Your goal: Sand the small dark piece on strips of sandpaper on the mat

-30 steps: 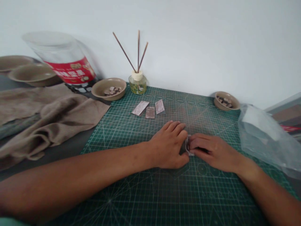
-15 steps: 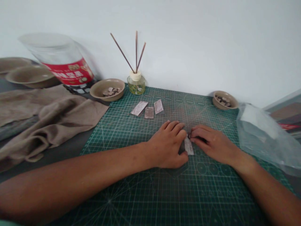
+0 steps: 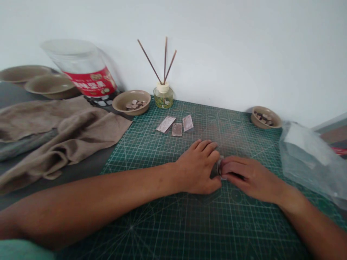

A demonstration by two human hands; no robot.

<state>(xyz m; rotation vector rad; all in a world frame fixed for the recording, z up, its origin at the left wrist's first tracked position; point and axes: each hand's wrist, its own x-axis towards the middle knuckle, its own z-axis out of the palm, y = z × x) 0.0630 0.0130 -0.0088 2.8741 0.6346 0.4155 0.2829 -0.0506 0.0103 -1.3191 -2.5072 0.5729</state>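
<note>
My left hand [image 3: 199,168] lies palm down on the green cutting mat [image 3: 189,224], its thumb apart from the fingers. Its index finger and thumb press at the ends of a pale mottled strip that looks like sandpaper [image 3: 221,157], mostly hidden now. My right hand [image 3: 248,177] is closed in a pinch over that strip, close to the left thumb. A small dark piece shows at its fingertips, largely covered. Farther back on the mat lie a long mottled piece [image 3: 166,124], a squarish brown one [image 3: 177,129] and a tilted pale one [image 3: 188,123].
Small bowls with bits inside stand at the back left [image 3: 119,106] and back right [image 3: 275,122]. A reed diffuser [image 3: 163,97] is by the wall. Leftward are a red-labelled jar [image 3: 93,83], a brown cloth [image 3: 89,133] and more bowls [image 3: 51,88]; a plastic bag [image 3: 306,159] lies right.
My right hand has slid toward me along the strip, covering most of it. My left hand stays on the strip. The whole view has shifted slightly.
</note>
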